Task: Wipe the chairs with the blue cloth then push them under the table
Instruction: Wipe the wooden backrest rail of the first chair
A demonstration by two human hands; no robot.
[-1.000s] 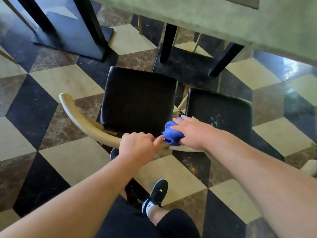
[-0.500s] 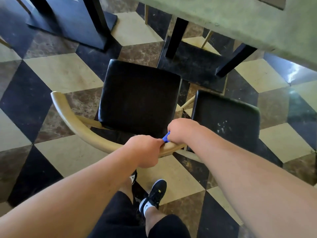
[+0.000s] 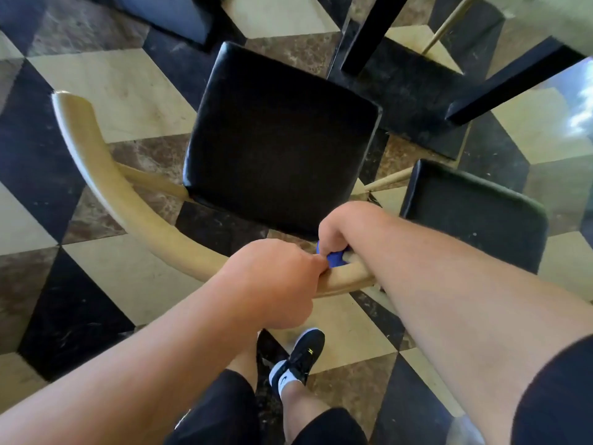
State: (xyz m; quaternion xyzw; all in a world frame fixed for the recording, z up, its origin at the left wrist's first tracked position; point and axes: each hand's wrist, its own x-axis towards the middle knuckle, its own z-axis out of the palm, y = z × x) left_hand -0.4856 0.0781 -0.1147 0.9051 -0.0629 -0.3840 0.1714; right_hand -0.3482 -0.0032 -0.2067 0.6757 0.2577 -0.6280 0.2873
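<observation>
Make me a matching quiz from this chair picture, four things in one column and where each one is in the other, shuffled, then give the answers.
Things:
1. blue cloth
2. left hand
3. second chair seat
4. shoe

Places:
A. on the checkered floor, below the hands
B. bunched under the right hand on the wooden backrest
C. right of the chair being held
D. gripping the backrest, just left of the cloth

Pairs: 1-B, 2-D, 3-C, 4-A

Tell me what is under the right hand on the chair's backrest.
A bit of the blue cloth shows beneath the right hand, pressed against the wooden backrest. Most of the cloth is covered by the fist, so its shape cannot be seen. The left hand grips the rail beside it.
</observation>
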